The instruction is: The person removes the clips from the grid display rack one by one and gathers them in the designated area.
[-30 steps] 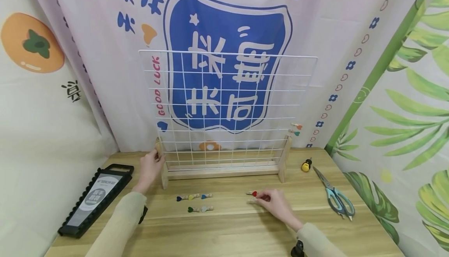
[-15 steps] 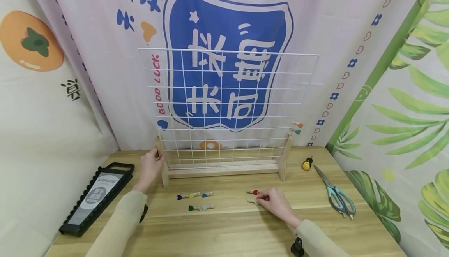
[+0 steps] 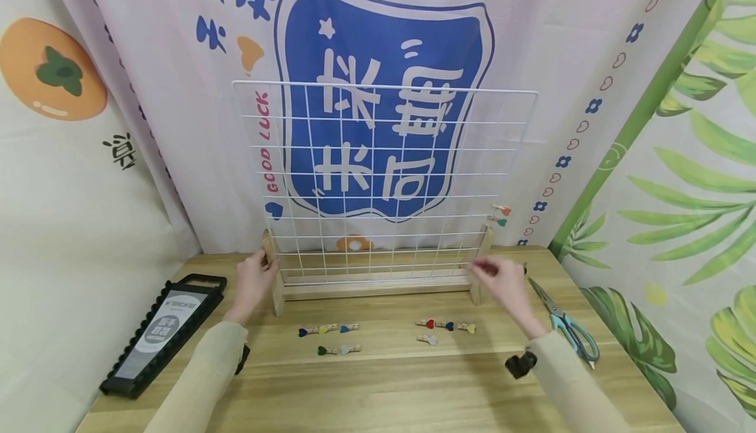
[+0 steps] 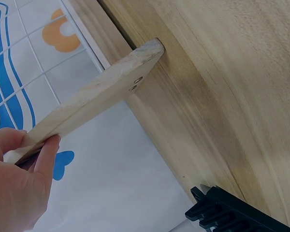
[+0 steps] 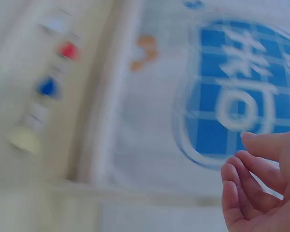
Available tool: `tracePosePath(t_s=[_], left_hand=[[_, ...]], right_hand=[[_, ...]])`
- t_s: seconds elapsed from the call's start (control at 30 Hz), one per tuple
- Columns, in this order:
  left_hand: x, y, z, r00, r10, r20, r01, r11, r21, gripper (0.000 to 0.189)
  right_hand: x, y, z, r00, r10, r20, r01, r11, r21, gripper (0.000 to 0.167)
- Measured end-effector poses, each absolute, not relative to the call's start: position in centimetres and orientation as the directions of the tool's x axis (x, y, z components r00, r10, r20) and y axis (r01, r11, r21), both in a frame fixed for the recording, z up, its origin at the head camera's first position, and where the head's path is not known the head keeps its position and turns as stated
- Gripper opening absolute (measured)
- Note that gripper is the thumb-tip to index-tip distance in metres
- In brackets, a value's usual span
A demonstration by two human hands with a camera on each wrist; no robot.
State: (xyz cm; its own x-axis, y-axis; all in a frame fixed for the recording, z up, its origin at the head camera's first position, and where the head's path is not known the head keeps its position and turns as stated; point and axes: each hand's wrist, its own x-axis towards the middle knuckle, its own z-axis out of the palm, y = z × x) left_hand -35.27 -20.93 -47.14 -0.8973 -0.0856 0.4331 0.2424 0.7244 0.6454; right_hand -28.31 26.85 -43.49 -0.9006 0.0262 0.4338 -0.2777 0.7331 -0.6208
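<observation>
A white wire grid stands upright in a wooden base. My left hand pinches the top of the base's left wooden leg between thumb and fingers. My right hand, loosely curled and holding nothing, hovers by the right leg; the right wrist view shows a gap between thumb and fingers. Small heart clothespins lie in front: red, dark blue, yellow and white. Orange and green ones are clipped at the grid's right edge.
More heart clothespins, including a green-hearted clothespin, lie left of centre on the wooden table. A black case is at the left, scissors at the right. Printed cloth hangs close behind the grid.
My right hand has left the white clothespin, rising up and right towards the stand's right leg. The dark blue and yellow clothespins it covered now show. My left hand stays on the left leg.
</observation>
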Motion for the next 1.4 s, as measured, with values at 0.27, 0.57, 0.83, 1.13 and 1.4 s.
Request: tracePosePath(t_s=[0.27,0.57,0.83,1.13,1.4], left_hand=[[-35.1,-20.9,-47.2,-0.902,-0.084,0.424,0.24,0.718,0.653,0.013],[-34.9,-20.8,-47.3,-0.908,-0.083,0.41,0.23,0.719,0.655,0.014],[-35.1,-20.8,-47.4,-0.905,-0.076,0.419,0.241,0.719,0.651,0.014],[-35.3,-20.8,-47.4,-0.901,-0.078,0.427,0.245,0.722,0.647,0.013],[-35.3,-20.9,-47.3,-0.903,-0.089,0.421,0.232,0.722,0.652,0.013]], right_hand=[[-30.1,30.8,-38.0,-0.827,0.249,0.503,-0.201,0.705,-0.68,0.027],[-31.7,32.0,-36.5,-0.858,0.28,0.43,-0.142,0.675,-0.724,0.039],[-32.0,32.1,-36.3,-0.847,0.292,0.445,-0.144,0.679,-0.72,0.035],[-31.8,32.4,-36.5,-0.809,0.337,0.482,-0.147,0.677,-0.721,0.031],[-30.4,32.7,-37.5,-0.841,0.305,0.446,-0.143,0.67,-0.728,0.031]])
